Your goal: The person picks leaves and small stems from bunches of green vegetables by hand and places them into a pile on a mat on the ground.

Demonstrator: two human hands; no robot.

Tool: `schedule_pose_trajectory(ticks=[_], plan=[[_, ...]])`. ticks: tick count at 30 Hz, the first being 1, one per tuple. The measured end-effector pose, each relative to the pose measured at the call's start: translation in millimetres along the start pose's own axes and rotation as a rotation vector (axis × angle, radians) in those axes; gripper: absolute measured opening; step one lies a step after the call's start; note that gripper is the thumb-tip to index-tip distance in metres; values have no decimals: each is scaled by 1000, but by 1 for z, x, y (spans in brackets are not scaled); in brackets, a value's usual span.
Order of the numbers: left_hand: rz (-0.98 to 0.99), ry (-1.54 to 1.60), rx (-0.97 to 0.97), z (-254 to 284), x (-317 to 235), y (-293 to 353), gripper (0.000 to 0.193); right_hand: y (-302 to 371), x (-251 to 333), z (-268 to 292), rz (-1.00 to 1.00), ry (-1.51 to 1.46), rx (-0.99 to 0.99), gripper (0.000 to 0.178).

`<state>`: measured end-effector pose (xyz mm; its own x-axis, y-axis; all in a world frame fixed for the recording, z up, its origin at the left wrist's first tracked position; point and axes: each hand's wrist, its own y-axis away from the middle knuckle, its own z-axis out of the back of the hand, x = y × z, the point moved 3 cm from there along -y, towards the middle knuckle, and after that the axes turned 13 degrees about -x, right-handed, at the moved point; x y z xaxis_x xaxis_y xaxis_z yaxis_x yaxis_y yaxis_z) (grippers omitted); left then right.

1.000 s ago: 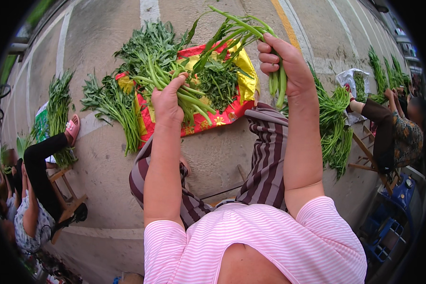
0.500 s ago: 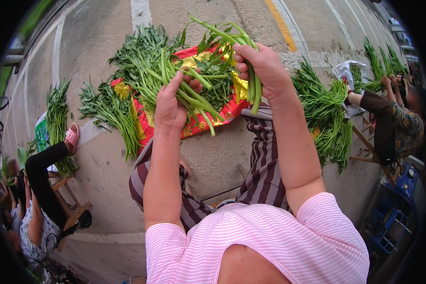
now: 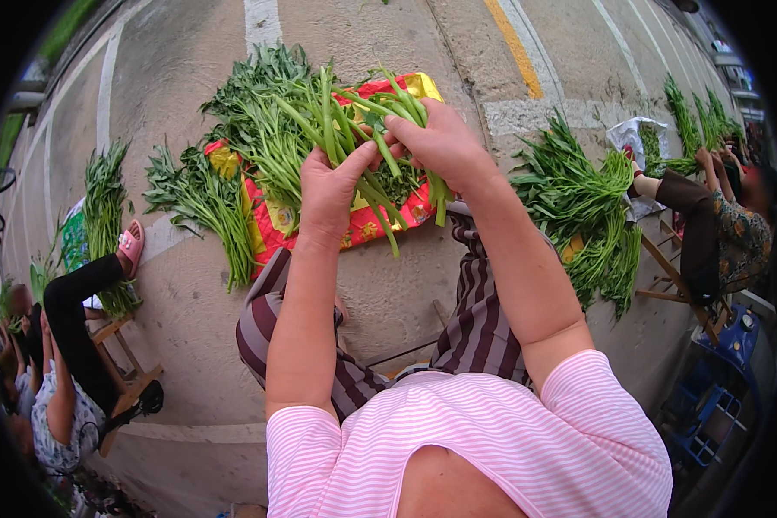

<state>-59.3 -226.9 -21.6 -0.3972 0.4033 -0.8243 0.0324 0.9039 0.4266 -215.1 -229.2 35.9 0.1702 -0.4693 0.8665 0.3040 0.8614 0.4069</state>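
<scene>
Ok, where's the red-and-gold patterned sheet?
In the head view, the sheet lies on the grey ground just left of centre, beyond the maroon-and-grey striped trousers, partly under leafy green stalks.

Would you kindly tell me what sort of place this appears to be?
Likely an outdoor paved lot or roadside: the grey concrete ground carries a painted yellow line and white stripes, and heaps of long green leafy stems lie around.

Left hand point(image 3: 329, 192), right hand point(image 3: 447, 148), gripped green stalks point(image 3: 328, 112)
</scene>
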Motion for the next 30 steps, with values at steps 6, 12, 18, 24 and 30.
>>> schedule_pose_trajectory(ticks=[6,12,18,24,30], plan=[[-49,-12,9,5,-2,-1,21,7,2,-9,166,16,74,35],[38,152,-105,7,-14,-2,14,-5,-1,12,-8,-191,126,28],[22,159,-319,36,-2,-19,13,-21,-11,36,-331,-714,175,18],[13,130,-260,31,0,-17,15,-23,-10,46,-294,-736,119,20],[54,109,-295,25,-3,-12,10,-25,-9,55,-244,-793,124,17]])
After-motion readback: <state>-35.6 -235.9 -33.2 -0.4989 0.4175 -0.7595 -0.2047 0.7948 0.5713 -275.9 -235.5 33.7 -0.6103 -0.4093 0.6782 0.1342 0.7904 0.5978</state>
